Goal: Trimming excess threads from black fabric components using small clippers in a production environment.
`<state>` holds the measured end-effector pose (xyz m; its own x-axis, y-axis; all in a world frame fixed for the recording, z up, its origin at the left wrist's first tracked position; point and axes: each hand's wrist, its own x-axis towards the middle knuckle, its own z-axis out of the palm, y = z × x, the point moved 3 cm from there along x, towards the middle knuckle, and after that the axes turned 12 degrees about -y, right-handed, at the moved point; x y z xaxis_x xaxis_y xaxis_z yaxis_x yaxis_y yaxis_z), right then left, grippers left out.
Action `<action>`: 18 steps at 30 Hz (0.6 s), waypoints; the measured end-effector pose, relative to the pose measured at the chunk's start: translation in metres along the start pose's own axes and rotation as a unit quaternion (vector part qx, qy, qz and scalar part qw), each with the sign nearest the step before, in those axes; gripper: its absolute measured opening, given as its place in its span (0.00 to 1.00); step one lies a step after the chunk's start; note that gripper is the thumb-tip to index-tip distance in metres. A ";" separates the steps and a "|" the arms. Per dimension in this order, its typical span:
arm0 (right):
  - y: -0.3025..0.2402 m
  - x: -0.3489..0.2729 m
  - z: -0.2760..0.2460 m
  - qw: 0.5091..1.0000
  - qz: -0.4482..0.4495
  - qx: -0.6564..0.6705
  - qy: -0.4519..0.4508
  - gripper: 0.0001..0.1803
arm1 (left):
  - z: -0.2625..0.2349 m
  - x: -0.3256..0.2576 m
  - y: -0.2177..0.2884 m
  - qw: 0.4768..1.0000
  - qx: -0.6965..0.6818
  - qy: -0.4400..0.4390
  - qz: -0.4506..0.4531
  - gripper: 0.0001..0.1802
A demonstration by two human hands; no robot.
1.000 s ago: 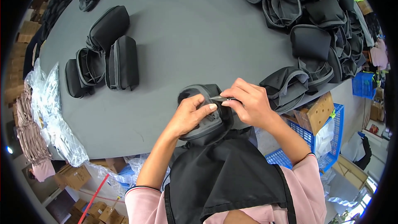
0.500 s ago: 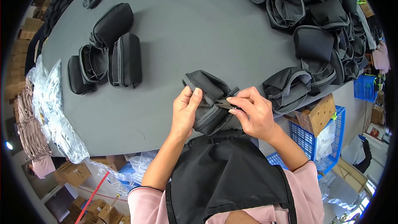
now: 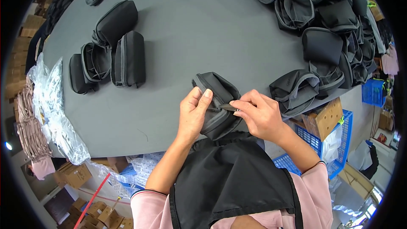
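Note:
A small black zip pouch (image 3: 217, 85) is held up at the table's near edge, in front of my apron. My left hand (image 3: 193, 112) grips its left side, thumb on top and fingers curled round the edge. Closed on a pair of small thread snips (image 3: 227, 107), my right hand (image 3: 262, 115) holds their grey blades against the pouch's seam by the zip. Most of the snips' handle is hidden in my fingers. Just to the right of that hand lies another black pouch (image 3: 292, 85) with its mouth open.
A heap of black pouches (image 3: 294, 10) covers the table's (image 3: 182, 38) right side. Several more pouches (image 3: 129, 59) stand at the left. Clear plastic bags (image 3: 59, 114) hang over the left edge. A blue crate (image 3: 345, 144) with a wooden box stands below the right edge.
The snips' blades have moved slightly left, deeper along the seam. My left hand and the pouch have shifted a little to the right. The other pouches have stayed in place.

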<state>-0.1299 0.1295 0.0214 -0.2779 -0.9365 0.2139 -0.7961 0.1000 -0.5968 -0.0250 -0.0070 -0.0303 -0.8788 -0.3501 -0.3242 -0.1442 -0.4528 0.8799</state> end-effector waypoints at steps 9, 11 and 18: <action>-0.012 0.000 -0.020 0.985 0.014 0.104 0.135 0.20 | 0.006 -0.008 0.048 0.995 -0.029 0.016 0.095 0.07; -0.026 0.001 -0.043 0.981 -0.038 0.069 0.179 0.25 | 0.020 -0.023 0.086 0.975 -0.005 -0.001 0.223 0.08; 0.029 -0.020 0.034 0.923 0.209 0.306 0.105 0.08 | -0.041 0.019 -0.054 0.907 -0.368 0.160 -0.124 0.22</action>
<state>-0.1294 0.1399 -0.0262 -0.6411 -0.7669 -0.0282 -0.1608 0.1701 -0.9722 -0.0151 -0.0232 -0.0985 -0.6670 -0.3286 -0.6687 0.1261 -0.9344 0.3333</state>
